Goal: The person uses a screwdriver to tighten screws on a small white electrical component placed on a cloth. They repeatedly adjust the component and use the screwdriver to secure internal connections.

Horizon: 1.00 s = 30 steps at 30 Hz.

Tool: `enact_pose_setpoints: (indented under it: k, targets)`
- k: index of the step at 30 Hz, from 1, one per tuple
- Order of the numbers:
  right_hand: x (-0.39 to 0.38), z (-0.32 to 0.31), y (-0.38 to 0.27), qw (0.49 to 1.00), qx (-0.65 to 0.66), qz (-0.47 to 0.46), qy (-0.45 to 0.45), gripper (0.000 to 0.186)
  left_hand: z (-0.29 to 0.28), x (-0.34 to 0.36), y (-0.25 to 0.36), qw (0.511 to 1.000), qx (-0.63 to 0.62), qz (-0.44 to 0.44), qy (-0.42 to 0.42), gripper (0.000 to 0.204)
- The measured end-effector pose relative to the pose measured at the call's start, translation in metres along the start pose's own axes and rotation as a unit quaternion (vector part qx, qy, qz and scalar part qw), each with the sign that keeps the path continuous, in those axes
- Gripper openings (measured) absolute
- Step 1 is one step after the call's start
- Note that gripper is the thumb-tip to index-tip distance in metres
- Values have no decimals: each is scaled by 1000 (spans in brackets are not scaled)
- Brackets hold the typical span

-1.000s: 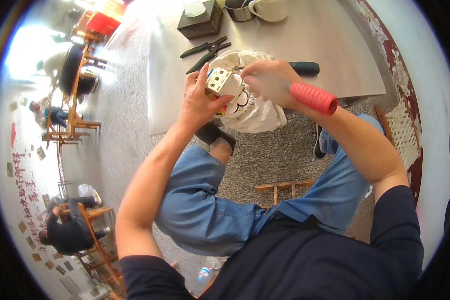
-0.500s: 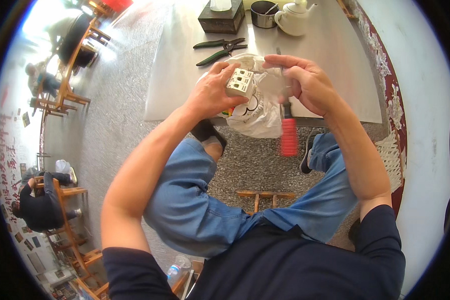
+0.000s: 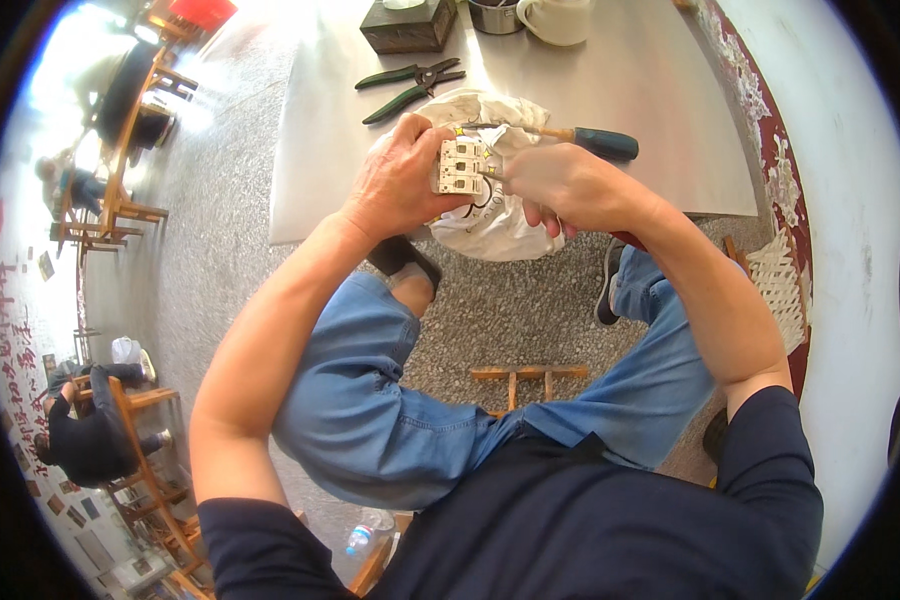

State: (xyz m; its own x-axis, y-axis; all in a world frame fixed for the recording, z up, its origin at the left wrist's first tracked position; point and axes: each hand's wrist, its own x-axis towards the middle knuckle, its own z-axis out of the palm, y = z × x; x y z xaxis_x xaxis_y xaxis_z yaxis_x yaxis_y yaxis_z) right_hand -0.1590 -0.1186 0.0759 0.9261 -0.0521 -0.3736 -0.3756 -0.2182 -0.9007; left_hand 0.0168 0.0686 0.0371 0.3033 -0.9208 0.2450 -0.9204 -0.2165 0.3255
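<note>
White module [image 3: 460,167] is held above a silvery table [image 3: 690,150] on speckled floor [image 3: 530,300].

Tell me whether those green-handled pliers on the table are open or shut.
Open: the green-handled pliers lie with their handles and tips spread apart.

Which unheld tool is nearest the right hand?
The straight tool with the dark green handle, just beyond the right hand; the green-handled pliers lie farther off, to its left.

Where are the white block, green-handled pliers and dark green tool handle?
White block [image 3: 460,168], head view: middle of its slotted face.
Green-handled pliers [image 3: 427,78], head view: at the pivot.
Dark green tool handle [image 3: 607,144], head view: its middle.
</note>
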Motion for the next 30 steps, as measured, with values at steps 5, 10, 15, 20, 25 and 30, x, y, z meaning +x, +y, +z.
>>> enact_pose_setpoints:
  k: [5,10,15,20,25,30]
  targets:
    - [3,2,17,999,-28,-33,-10,23,3,-1,-2,1000,3,21,11,70]
    - [9,1,24,993,-84,-77,-29,23,1,-2,-1,999,6,30,15,69]
    - [11,0,29,983,-128,-132,-22,23,1,-4,-2,999,12,36,13,67]
    - [14,2,33,980,-148,-132,-24,23,0,-3,-1,999,22,39,9,63]
    - [10,2,21,994,-92,-38,-51,24,-1,-3,3,999,26,32,0,62]
    - [12,2,18,990,-127,-49,-48,24,-2,-3,5,999,26,29,0,60]
